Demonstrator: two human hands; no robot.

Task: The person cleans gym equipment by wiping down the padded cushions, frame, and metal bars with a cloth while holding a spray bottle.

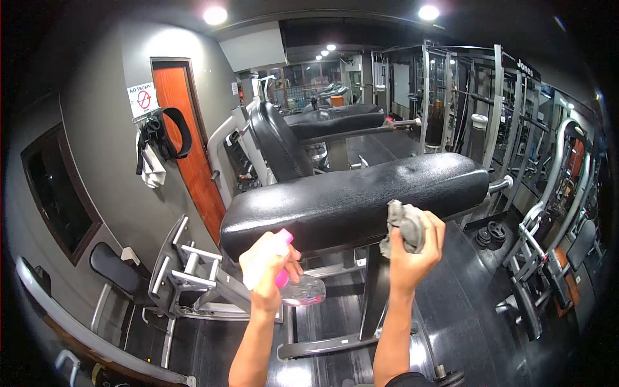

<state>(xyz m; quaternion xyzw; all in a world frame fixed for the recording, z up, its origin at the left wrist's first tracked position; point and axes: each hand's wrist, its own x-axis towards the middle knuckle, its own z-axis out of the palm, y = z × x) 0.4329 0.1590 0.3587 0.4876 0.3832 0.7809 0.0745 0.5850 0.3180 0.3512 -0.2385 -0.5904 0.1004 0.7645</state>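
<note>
Spray bottle (pixel 305 292) is gripped in left hand (pixel 264 263), cloth (pixel 405 227) in right hand (pixel 416 253); black pad (pixel 348 200) is best misted evenly.

Ceiling lights (pixel 215 15), glare on black bench pad (pixel 354 201), fisheye-curved edges, dark corners
</note>
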